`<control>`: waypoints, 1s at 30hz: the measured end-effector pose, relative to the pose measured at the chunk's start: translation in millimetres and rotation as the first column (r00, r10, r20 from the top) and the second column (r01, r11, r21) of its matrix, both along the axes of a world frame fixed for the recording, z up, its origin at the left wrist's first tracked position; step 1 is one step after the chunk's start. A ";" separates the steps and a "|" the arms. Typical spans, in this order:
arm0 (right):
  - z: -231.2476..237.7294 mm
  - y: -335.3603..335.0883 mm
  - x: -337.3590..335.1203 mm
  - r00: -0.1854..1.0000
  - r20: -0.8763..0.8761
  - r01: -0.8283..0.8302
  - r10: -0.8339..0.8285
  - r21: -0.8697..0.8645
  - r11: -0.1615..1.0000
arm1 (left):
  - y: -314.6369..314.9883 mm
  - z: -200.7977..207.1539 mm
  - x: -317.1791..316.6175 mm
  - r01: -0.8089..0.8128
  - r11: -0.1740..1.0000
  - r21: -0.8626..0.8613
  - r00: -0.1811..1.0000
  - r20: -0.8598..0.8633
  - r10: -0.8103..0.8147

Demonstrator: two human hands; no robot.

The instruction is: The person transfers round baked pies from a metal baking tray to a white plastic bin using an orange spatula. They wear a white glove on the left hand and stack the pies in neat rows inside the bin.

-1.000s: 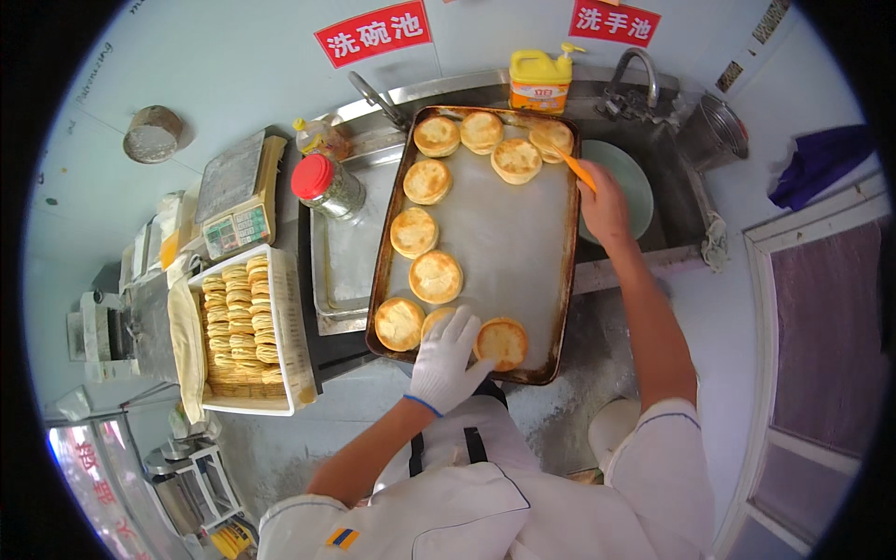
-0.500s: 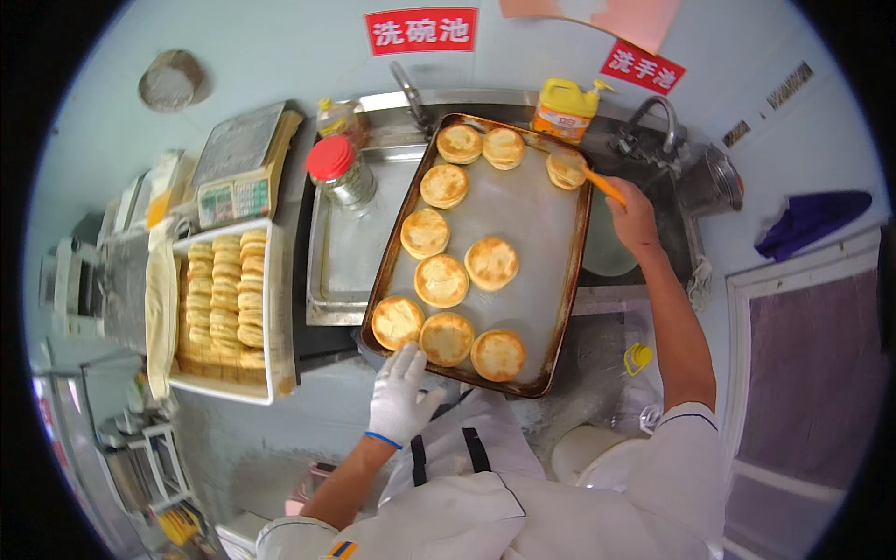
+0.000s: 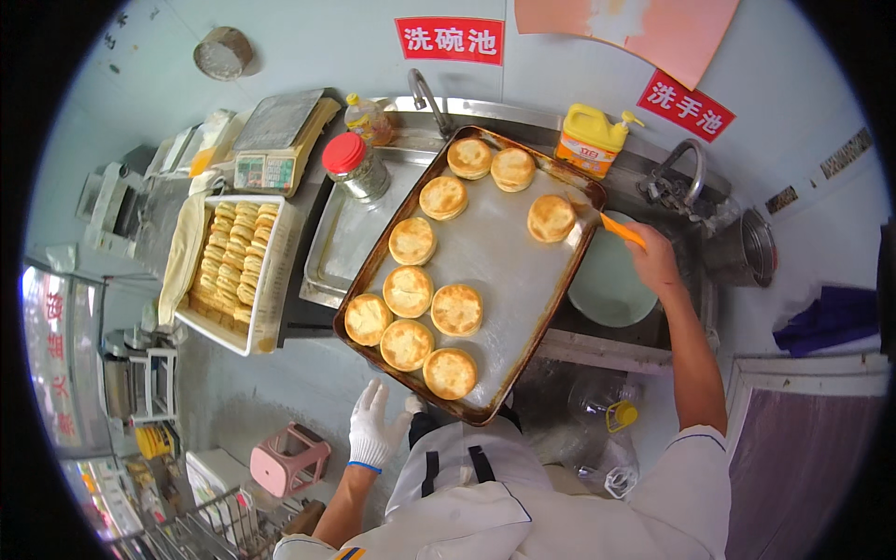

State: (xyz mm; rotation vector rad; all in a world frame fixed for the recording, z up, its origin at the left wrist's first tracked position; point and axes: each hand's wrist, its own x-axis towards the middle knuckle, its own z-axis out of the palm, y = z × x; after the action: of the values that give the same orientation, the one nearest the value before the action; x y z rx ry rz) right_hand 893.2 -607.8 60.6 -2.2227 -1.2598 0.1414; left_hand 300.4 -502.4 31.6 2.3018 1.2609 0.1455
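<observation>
A dark-rimmed baking tray (image 3: 523,299) lies slanted over the sinks, with several round golden flatbreads (image 3: 457,309) on it, mostly along its left side and near end. My bare right hand (image 3: 658,257) is closed on the orange handle of a spatula (image 3: 623,230). Its blade reaches over the tray's right rim, by a lone flatbread (image 3: 551,217) near the far right corner. My left hand (image 3: 378,429), in a white knit glove, is open with fingers spread. It hangs just off the tray's near left corner and holds nothing.
Left of the tray, a white crate (image 3: 280,271) holds rows of stacked flatbreads. Behind it stands a scale (image 3: 280,140). A red-lidded jar (image 3: 359,168), a yellow pump bottle (image 3: 593,140) and two taps stand around the sinks. A pink stool (image 3: 289,459) is on the floor.
My left hand has drawn back from the flatbreads at the tray's near edge. The lone flatbread by the spatula has shifted inward from the right rim. The whole view has turned slightly.
</observation>
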 end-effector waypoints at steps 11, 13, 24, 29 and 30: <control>-47.9 181.3 35.4 0.916 0.297 -0.359 0.270 0.302 0.883 | -42.2 38.4 1.4 -0.171 0.974 0.150 0.980 -0.075 0.184; -54.6 200.2 36.7 0.891 0.344 -0.381 0.298 0.208 0.901 | -50.7 40.5 0.0 -0.202 0.967 0.152 0.972 -0.090 0.218; -20.1 117.9 40.6 0.932 -0.240 -0.294 0.272 -0.064 0.954 | -52.8 25.6 22.9 -0.164 0.978 0.129 0.986 0.022 0.162; -6.1 70.3 30.3 0.771 -0.634 0.017 -0.058 -0.071 0.997 | -13.9 33.8 70.1 -0.061 0.987 0.145 0.991 0.131 0.042; -1.5 61.6 32.3 0.747 -0.660 0.013 -0.077 -0.102 0.995 | -3.0 35.0 84.5 -0.049 0.987 0.154 0.986 0.162 0.024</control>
State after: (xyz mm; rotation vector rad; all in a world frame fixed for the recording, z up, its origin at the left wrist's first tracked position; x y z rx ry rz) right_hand 925.5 -546.2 59.0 -1.9800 -0.7990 0.9083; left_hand 384.9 -505.5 66.6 2.3458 1.2489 0.4489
